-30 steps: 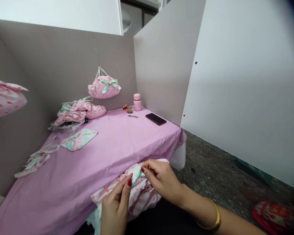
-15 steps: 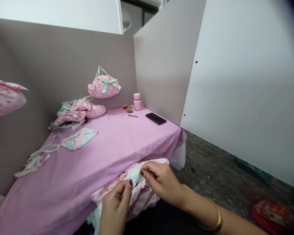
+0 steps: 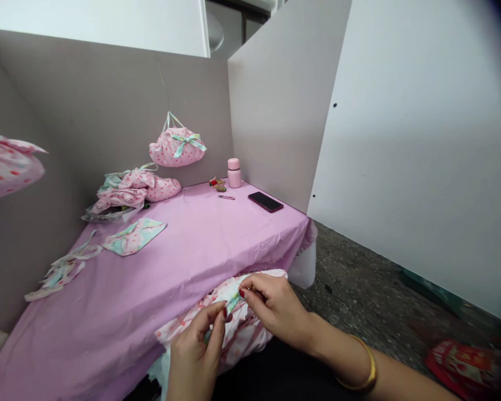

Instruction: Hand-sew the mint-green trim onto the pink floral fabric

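Floral pink-and-white cloth (image 3: 250, 334) lies bunched over my lap against the table's front edge. My left hand (image 3: 200, 340) is closed in a pinch on a narrow mint-green cloth strip (image 3: 232, 302), which runs toward the other hand. At the strip's far end my right hand (image 3: 275, 306) pinches with thumb and forefinger. A thin sliver that looks like a needle (image 3: 239, 287) shows at those fingertips, partly hidden. A fine dark thread seems to hang close by. Both hands are just in front of the table edge.
On the pink-covered table (image 3: 183, 239) are a phone (image 3: 266, 201), a pink bottle (image 3: 234, 174), thread spools (image 3: 221, 189), small snips (image 3: 226, 197), a folded cloth piece (image 3: 134, 236), cloth ties (image 3: 62, 270) and a bundle pile (image 3: 137, 189). A cloth pouch (image 3: 178, 147) hangs behind.
My left fingers have shifted slightly up and loosened a little around the strip. The right hand stays almost in place.
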Demonstrator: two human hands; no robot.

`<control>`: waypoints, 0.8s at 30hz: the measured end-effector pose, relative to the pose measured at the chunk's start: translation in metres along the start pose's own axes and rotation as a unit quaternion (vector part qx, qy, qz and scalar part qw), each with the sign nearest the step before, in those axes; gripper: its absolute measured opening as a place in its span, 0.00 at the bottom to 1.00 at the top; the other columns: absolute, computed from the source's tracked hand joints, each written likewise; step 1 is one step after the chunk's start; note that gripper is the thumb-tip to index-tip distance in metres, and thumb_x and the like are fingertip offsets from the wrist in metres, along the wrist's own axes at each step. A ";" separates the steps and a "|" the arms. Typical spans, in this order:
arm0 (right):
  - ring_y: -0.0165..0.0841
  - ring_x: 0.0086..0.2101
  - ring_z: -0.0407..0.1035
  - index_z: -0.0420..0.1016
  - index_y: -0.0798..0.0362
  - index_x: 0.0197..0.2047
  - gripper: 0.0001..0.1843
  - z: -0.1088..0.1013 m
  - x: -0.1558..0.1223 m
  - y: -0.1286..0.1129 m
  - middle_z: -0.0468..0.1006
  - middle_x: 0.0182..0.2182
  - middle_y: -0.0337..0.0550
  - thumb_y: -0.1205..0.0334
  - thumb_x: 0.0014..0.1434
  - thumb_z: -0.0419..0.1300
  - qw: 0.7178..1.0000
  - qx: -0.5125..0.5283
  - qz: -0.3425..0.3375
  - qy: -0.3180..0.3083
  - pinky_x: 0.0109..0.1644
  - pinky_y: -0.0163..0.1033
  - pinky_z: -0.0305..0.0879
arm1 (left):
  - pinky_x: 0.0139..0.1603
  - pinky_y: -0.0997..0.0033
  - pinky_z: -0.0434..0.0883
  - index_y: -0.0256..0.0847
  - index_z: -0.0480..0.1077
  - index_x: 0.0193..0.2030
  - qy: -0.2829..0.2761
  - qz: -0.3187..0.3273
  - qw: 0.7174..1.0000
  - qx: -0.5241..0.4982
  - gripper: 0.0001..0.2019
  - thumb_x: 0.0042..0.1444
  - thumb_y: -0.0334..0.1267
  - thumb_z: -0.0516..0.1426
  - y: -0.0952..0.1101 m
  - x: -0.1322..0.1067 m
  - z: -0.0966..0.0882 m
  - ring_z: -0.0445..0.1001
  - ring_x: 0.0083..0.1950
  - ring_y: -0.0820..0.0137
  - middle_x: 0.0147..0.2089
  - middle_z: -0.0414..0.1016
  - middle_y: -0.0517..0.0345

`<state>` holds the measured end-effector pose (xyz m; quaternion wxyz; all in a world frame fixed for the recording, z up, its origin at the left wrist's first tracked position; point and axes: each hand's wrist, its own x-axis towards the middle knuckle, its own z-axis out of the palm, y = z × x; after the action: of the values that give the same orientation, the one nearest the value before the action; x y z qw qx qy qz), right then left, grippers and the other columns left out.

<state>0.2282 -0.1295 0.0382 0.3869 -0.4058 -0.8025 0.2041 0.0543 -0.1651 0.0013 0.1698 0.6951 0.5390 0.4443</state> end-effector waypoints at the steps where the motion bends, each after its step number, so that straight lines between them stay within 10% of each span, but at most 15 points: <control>1: 0.29 0.27 0.66 0.69 0.55 0.31 0.08 0.000 0.000 0.000 0.72 0.25 0.40 0.69 0.59 0.51 1.000 0.000 0.000 -0.001 0.32 0.32 0.58 | 0.32 0.75 0.75 0.44 0.71 0.43 0.008 0.006 1.000 0.008 0.08 0.57 0.38 0.54 0.000 -0.001 0.000 0.80 0.33 0.67 0.34 0.82 0.60; 9: 0.29 0.27 0.66 0.69 0.55 0.30 0.08 0.000 0.000 0.000 0.72 0.25 0.40 0.69 0.59 0.51 1.000 -0.008 0.000 0.003 0.31 0.32 0.58 | 0.42 0.73 0.74 0.39 0.69 0.49 -0.007 0.181 0.979 0.097 0.14 0.57 0.28 0.51 -0.005 0.000 -0.001 0.77 0.44 0.66 0.43 0.79 0.52; 24: 0.29 0.26 0.65 0.69 0.55 0.30 0.08 0.001 -0.001 0.002 0.72 0.24 0.39 0.70 0.58 0.52 1.000 0.001 0.012 0.023 0.31 0.32 0.58 | 0.34 0.73 0.72 0.39 0.70 0.42 0.024 0.188 0.979 0.079 0.07 0.56 0.30 0.55 -0.001 -0.003 0.001 0.77 0.33 0.67 0.32 0.78 0.55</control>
<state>0.2291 -0.1291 0.0357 0.4031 -0.4195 -0.7885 0.1997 0.0546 -0.1671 -0.0013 0.0149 0.7845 0.4358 0.4410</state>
